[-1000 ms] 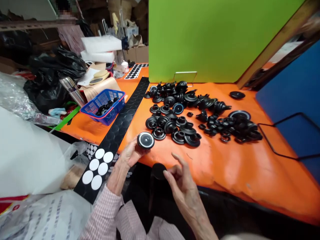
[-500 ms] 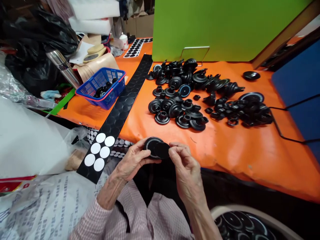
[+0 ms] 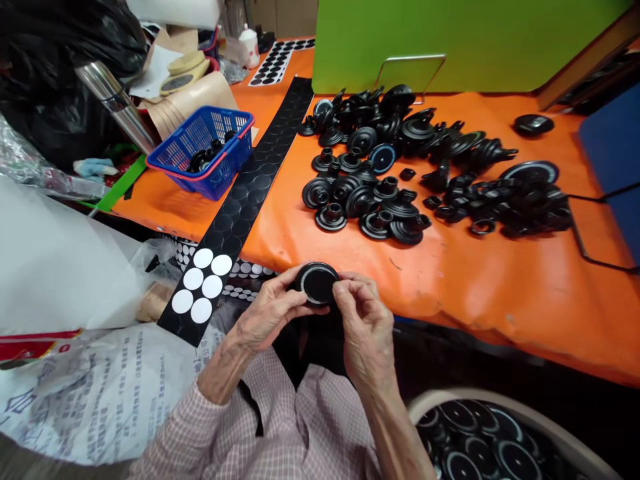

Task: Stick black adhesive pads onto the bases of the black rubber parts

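My left hand [image 3: 273, 307] is closed round the left edge of a round black plastic disc part [image 3: 303, 279] with a pale ring on its face. A thin black round sticker [image 3: 321, 285] lies over the middle of that face, inside the ring. At its right edge, my right hand [image 3: 364, 310] pinches the sticker between thumb and finger. Left of my hands, a long black sticker strip [image 3: 240, 213] runs up the table, with several white round spots [image 3: 202, 283] at its near end.
Piled black plastic parts [image 3: 375, 180] lie on the orange table [image 3: 280, 230]. A blue basket [image 3: 215, 177] holds more black parts. A steel flask [image 3: 113, 100] leans at left. A green board [image 3: 425, 40] stands behind. A round tub [image 3: 417, 403] of discs is at lower right.
My right hand has moved left and brought the sticker from partly overhanging the disc part to lying over its centre. The view has tilted slightly downward.
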Demonstrator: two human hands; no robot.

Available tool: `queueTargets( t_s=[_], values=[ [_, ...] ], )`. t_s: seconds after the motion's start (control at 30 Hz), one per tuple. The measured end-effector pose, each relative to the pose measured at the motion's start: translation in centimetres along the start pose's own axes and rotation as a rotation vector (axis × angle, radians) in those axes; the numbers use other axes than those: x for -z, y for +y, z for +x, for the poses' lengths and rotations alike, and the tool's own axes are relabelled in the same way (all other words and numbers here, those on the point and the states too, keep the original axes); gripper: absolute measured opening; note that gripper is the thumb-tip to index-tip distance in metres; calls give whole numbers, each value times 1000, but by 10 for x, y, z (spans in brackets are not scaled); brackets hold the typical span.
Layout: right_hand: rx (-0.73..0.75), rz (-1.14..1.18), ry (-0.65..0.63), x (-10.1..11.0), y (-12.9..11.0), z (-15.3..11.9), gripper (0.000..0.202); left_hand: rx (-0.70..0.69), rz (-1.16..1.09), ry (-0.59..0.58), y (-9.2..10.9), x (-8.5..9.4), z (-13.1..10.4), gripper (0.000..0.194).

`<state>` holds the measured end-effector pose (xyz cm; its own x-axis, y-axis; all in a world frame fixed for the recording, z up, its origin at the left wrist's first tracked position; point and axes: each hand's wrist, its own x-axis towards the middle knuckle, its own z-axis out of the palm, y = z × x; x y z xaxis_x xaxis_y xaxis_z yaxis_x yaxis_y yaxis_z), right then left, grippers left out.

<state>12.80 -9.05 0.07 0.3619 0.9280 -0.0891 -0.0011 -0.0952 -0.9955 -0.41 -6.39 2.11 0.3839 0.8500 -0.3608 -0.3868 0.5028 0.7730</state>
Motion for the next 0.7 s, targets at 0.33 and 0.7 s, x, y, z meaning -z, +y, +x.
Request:
queueTargets(
  t_s=[0.33,0.7],
  values=[
    [24,-45,20,-2,2,-1,23,-4,-13,14,-1,-2,-1,40],
    [180,-176,58,-8,12,-6,17,-39,12,62,-7,1,1,34]
  ],
)
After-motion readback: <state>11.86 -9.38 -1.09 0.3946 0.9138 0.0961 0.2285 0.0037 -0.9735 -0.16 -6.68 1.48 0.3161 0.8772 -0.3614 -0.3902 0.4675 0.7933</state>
